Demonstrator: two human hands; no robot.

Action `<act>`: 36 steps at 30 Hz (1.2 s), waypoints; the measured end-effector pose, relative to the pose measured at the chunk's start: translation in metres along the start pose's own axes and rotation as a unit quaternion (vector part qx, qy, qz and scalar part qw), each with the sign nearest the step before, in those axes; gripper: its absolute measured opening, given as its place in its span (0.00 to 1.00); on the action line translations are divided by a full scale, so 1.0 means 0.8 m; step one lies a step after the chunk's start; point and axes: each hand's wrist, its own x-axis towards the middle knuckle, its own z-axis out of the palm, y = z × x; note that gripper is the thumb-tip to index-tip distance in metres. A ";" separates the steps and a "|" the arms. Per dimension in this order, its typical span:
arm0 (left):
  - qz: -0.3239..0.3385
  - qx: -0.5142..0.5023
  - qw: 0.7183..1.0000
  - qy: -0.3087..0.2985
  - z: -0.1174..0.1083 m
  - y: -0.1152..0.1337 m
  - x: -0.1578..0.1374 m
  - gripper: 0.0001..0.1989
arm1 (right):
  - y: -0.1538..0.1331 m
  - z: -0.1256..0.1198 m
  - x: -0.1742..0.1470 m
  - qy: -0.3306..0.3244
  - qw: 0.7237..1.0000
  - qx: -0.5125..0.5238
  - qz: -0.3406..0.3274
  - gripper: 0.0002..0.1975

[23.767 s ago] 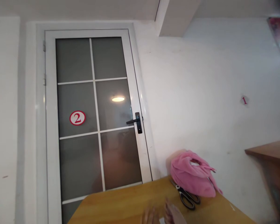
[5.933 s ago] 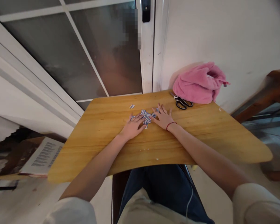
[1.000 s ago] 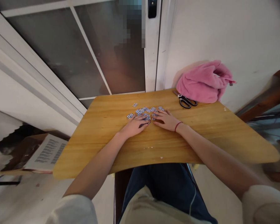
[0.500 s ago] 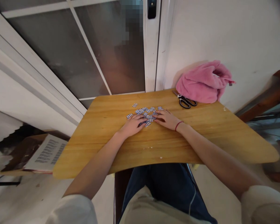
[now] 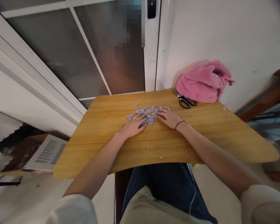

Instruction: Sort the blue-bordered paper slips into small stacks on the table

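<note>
Right now your left hand (image 5: pixel 133 125) lies palm down over the near left part of a loose cluster of small white-and-blue pieces (image 5: pixel 150 119), its fingers extended and slightly parted rather than closed on anything; whether any piece is pinned beneath them you cannot tell, since the hand hides that spot. Your right hand (image 5: pixel 170 118), with a red cord (image 5: pixel 179 122) round its wrist, is at the cluster's right edge, fingers loosely spread and a little bent, the tips at or touching the nearest pieces; contact is too small to make out. The cluster sits around the middle of the wooden table (image 5: pixel 177 141), between and just beyond your hands, several pieces overlapping. One stray piece (image 5: pixel 135 105) lies apart on the far side, toward the glazed door (image 5: pixel 121 62). Farther right, black-handled scissors (image 5: pixel 187 102) rest on the tabletop just beside a bunched pink cloth (image 5: pixel 203 82), which is set against the white wall (image 5: pixel 200 34).
</note>
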 end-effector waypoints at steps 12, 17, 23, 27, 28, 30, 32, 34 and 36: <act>-0.165 0.043 0.983 0.067 -0.012 0.001 -0.004 0.20 | 0.002 0.001 0.002 0.022 0.999 0.010 -0.022 0.21; -0.186 0.026 0.982 0.015 0.000 -0.004 -0.001 0.29 | -0.022 -0.001 -0.004 -0.015 0.994 0.024 -0.103 0.21; -0.174 -0.014 0.983 0.047 0.008 -0.005 0.001 0.26 | -0.039 0.002 -0.006 -0.087 0.987 0.031 -0.131 0.22; -0.153 -0.064 0.981 0.099 0.009 -0.019 0.002 0.24 | -0.031 0.002 -0.005 -0.073 0.993 0.020 -0.087 0.24; -0.155 -0.076 0.979 0.110 0.009 -0.025 0.003 0.24 | -0.028 0.002 -0.005 -0.066 0.996 0.012 -0.060 0.25; -0.172 -0.085 0.974 0.122 0.006 -0.037 0.009 0.23 | -0.023 0.001 -0.004 -0.057 0.998 -0.009 0.006 0.29; -0.199 -0.074 0.971 0.109 0.002 -0.050 0.020 0.25 | -0.019 0.002 -0.002 -0.058 0.996 -0.028 0.062 0.33; -0.221 -0.057 0.971 0.072 -0.001 -0.060 0.031 0.27 | -0.015 0.004 -0.001 -0.068 0.993 -0.040 0.091 0.35; -0.235 -0.046 0.970 0.039 -0.002 -0.063 0.040 0.28 | -0.014 0.006 0.000 -0.078 0.991 -0.045 0.097 0.35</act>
